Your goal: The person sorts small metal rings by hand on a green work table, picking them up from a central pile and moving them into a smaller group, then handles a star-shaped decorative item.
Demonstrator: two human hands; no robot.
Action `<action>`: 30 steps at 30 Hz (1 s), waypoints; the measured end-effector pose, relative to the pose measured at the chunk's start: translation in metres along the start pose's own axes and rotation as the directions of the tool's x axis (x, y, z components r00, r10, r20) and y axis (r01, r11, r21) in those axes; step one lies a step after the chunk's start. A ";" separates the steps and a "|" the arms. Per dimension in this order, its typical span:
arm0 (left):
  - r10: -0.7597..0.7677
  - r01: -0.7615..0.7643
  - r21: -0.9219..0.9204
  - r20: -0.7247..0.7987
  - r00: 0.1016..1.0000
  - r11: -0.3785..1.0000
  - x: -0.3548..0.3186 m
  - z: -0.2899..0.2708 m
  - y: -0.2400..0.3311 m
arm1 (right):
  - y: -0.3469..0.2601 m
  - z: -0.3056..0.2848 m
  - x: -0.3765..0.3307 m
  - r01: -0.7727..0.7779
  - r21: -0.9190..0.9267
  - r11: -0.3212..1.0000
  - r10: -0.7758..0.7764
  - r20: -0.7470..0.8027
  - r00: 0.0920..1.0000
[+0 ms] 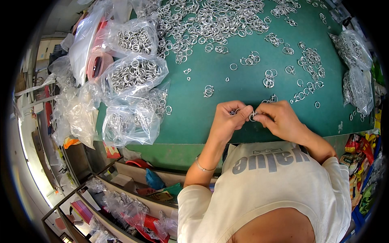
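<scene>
L hand (pixel 229 119) & R hand (pixel 280 118) pinch ring (pixel 251 118) ovr grn tbl (pixel 188 119)

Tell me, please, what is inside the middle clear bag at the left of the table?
Through the wall of the bag, many silver rings can be seen, piled together. The top rings cover the lower ones, so what lies deeper cannot be seen.

Big grey lettering (pixel 271 162), single word, ran upside down across front of cream T-shirt (pixel 279 190)! Small grey print (pixel 267 150) sat right beside it, too fine to read. Red packet (pixel 354 143), far right: markings too small, unreadable.
</scene>
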State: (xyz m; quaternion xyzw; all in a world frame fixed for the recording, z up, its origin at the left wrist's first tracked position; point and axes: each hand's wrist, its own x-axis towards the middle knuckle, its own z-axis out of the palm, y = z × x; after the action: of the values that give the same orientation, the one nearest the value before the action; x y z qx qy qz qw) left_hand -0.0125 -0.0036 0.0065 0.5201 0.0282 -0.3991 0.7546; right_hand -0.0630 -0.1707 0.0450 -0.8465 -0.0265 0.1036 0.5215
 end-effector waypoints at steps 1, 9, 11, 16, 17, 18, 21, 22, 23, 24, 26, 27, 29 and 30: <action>-0.003 0.003 -0.062 0.000 1.000 0.998 0.001 0.000 -0.001 | -0.003 -0.001 0.001 -0.067 0.080 0.995 0.065 0.025 0.998; 0.394 -0.307 0.397 -0.156 0.906 0.865 -0.005 0.014 -0.006 | 0.016 0.015 -0.002 -0.179 0.434 0.883 0.166 0.069 0.984; 0.394 -0.315 0.381 -0.150 0.907 0.870 -0.007 0.014 -0.007 | 0.014 0.015 -0.002 -0.126 0.361 0.924 0.132 0.010 0.991; 0.078 -0.071 0.065 -0.113 0.990 0.995 -0.009 0.008 -0.002 | 0.013 0.019 -0.003 0.156 0.042 0.987 -0.147 -0.156 0.977; 0.050 -0.048 0.029 -0.081 0.995 0.998 -0.008 0.005 -0.002 | 0.014 0.018 -0.004 0.168 -0.002 0.986 -0.167 -0.152 0.974; 0.023 -0.023 -0.008 -0.049 0.999 1.000 -0.007 0.002 -0.002 | 0.013 0.017 -0.003 0.180 -0.047 0.983 -0.185 -0.144 0.972; 0.015 -0.015 0.002 0.007 1.000 1.000 -0.002 -0.006 -0.004 | 0.013 0.015 -0.002 0.214 -0.179 0.960 -0.236 -0.118 0.964; 0.025 -0.026 0.026 0.021 0.999 0.999 -0.001 -0.007 -0.004 | 0.012 0.014 -0.001 0.224 -0.223 0.949 -0.253 -0.109 0.961; 0.004 -0.005 0.029 0.021 1.000 1.000 0.000 -0.007 -0.004 | 0.012 0.014 -0.002 0.228 -0.268 0.936 -0.263 -0.102 0.959; -0.017 0.016 0.033 0.021 1.000 0.999 0.000 -0.007 -0.003 | 0.012 0.014 -0.002 0.231 -0.312 0.921 -0.273 -0.094 0.957; -0.049 0.049 0.003 -0.014 0.999 0.999 0.005 -0.012 -0.002 | 0.008 0.012 -0.003 0.255 -0.362 0.897 -0.306 -0.090 0.948; -0.059 0.057 -0.030 -0.052 0.997 0.998 0.011 -0.021 -0.002 | 0.002 0.009 -0.002 0.279 -0.367 0.888 -0.332 -0.091 0.939; -0.051 0.046 -0.064 -0.085 0.995 0.997 0.011 -0.027 -0.003 | -0.006 0.002 -0.001 0.269 -0.283 0.921 -0.308 -0.105 0.945; -0.037 0.033 -0.063 -0.072 0.997 0.998 0.009 -0.027 -0.003 | -0.008 -0.002 -0.001 0.225 -0.195 0.955 -0.251 -0.119 0.961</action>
State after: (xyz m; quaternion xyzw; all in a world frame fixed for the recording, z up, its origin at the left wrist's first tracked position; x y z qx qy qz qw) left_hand 0.0018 0.0126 -0.0128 0.5103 0.0771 -0.3918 0.7617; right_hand -0.0630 -0.1688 0.0530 -0.8860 -0.1004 -0.0238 0.4522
